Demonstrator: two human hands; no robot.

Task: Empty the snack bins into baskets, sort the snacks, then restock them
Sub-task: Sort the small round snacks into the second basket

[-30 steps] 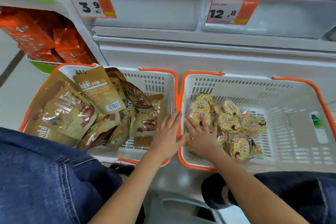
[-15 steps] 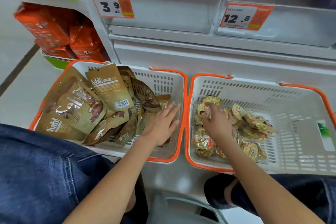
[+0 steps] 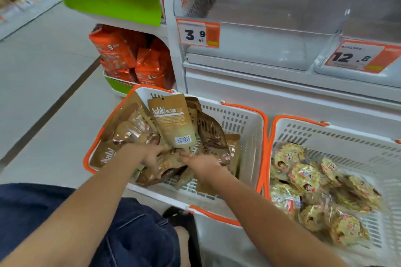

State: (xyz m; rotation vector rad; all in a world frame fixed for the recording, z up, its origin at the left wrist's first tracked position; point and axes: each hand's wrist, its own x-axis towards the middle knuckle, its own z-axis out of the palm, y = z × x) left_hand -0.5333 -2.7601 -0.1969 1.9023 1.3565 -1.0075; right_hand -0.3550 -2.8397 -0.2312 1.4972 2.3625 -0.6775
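The brown snack pouches (image 3: 171, 128) were heaped in the left basket (image 3: 243, 119), one pouch propped upright with its barcode showing. Both hands had been brought into that basket: a second before, the right hand (image 3: 204, 163) was in the right basket (image 3: 338, 134) among the yellow wrapped snacks (image 3: 308, 175), and it was now laid with fingers extended on the pouches, grasping nothing. The left hand (image 3: 149, 156) was pressed into the pile, fingers spread; whether a pouch was gripped could not be told. Sorting was judged to have turned to the pouches. Behind, the clear bins (image 3: 260, 43) with price tags 3.9 (image 3: 198, 33) and 12.8 (image 3: 360, 56) appeared emptied, restocking not yet begun
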